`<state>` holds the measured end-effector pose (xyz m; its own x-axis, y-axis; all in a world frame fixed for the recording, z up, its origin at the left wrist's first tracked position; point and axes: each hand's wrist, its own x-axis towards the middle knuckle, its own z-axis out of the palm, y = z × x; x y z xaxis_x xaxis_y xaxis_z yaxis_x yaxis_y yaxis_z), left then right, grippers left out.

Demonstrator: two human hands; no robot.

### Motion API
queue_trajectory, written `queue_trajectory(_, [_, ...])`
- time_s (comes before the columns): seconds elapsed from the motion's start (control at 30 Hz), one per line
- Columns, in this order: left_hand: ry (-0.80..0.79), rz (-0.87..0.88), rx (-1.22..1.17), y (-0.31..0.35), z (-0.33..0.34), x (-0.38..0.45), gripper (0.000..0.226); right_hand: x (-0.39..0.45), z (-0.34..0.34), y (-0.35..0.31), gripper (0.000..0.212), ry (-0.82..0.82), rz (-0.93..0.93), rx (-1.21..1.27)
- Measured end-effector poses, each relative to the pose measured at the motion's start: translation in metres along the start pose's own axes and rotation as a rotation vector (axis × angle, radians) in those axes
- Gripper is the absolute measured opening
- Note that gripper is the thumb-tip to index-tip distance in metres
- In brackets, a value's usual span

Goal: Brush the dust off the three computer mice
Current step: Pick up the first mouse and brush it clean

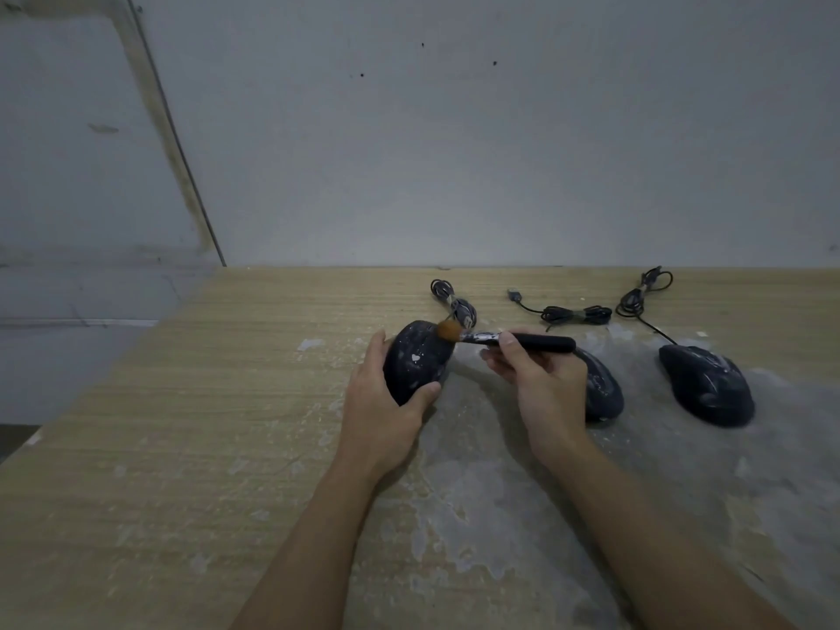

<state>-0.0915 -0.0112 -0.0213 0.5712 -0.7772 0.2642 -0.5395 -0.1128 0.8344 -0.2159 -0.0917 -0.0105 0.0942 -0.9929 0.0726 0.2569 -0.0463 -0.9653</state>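
Three mice [707, 386] on table [182, 402], cables [575, 313] behind.

Three black computer mice, each flecked with white dust: the left mouse [416, 363] has pale specks and one larger white chip, the middle mouse [602, 388] and right mouse [707, 386] show greyish-white smears. Their cables [575, 313] are black. The brush [509, 339] has rust-orange bristles, a silver collar speckled white, and a black handle. The bench [182, 447] is pale tan with fine wood-grain lines, blotched with grey-white powder. The wall [454, 129] is dull grey with small dark spots.
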Motion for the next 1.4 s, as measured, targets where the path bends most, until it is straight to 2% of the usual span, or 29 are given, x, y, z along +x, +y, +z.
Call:
queue_trajectory(0.07, [-0.004,0.003,-0.019,0.000,-0.001,0.000,0.085,0.001,-0.001,-0.002,0.010,0.003,0.027,0.023])
queue_trajectory(0.13, [-0.003,-0.003,-0.053,0.001,-0.002,0.000,0.081,0.003,-0.001,-0.005,0.012,-0.065,0.067,0.103])
queue_trajectory(0.33, [0.000,-0.012,-0.099,0.002,-0.004,0.000,0.071,0.004,-0.002,-0.006,0.011,-0.074,0.048,0.092])
queue_trajectory(0.43, [0.006,-0.020,-0.122,0.001,-0.005,-0.001,0.071,0.005,-0.003,-0.005,0.011,-0.022,0.027,0.039])
queue_trajectory(0.5, [0.011,-0.026,-0.139,0.000,-0.005,0.000,0.071,0.004,-0.003,-0.006,0.012,-0.064,0.053,0.082])
queue_trajectory(0.6, [0.013,-0.031,-0.164,0.000,-0.006,0.000,0.070,0.008,-0.005,-0.008,0.014,-0.006,0.031,-0.010])
queue_trajectory(0.7, [0.000,-0.034,-0.212,0.001,-0.008,-0.001,0.071,0.012,-0.004,-0.022,0.016,0.036,-0.076,-0.100])
queue_trajectory(0.8, [0.004,-0.035,-0.255,0.001,-0.009,-0.002,0.073,0.010,0.002,-0.039,0.018,-0.120,-0.208,-0.190])
queue_trajectory(0.87, [0.015,-0.024,-0.282,0.002,-0.010,-0.002,0.074,0.009,0.009,-0.043,0.016,-0.249,-0.284,-0.348])
queue_trajectory(0.93, [0.016,-0.005,-0.296,0.003,-0.011,-0.003,0.075,0.011,0.015,-0.044,0.013,-0.188,-0.377,-0.472])
queue_trajectory(1.0, [0.005,0.008,-0.330,0.004,-0.012,-0.003,0.078,0.013,0.017,-0.048,0.013,-0.106,-0.416,-0.409])
queue_trajectory(1.1, [-0.020,0.028,-0.384,0.005,-0.013,-0.003,0.080,0.014,0.018,-0.052,0.015,-0.270,-0.353,-0.342])
queue_trajectory(1.17, [-0.032,0.022,-0.436,0.005,-0.013,-0.002,0.082,0.017,0.018,-0.050,0.014,-0.195,-0.392,-0.421])
queue_trajectory(1.23, [-0.038,0.013,-0.473,0.005,-0.012,-0.002,0.082,0.020,0.016,-0.049,0.013,-0.091,-0.398,-0.367])
queue_trajectory(1.33, [-0.047,0.007,-0.495,0.004,-0.013,-0.002,0.082,0.021,0.018,-0.048,0.016,-0.218,-0.294,-0.304])
queue_trajectory(1.4, [-0.051,0.009,-0.488,0.004,-0.014,-0.001,0.083,0.024,0.019,-0.045,0.016,-0.129,-0.331,-0.380])
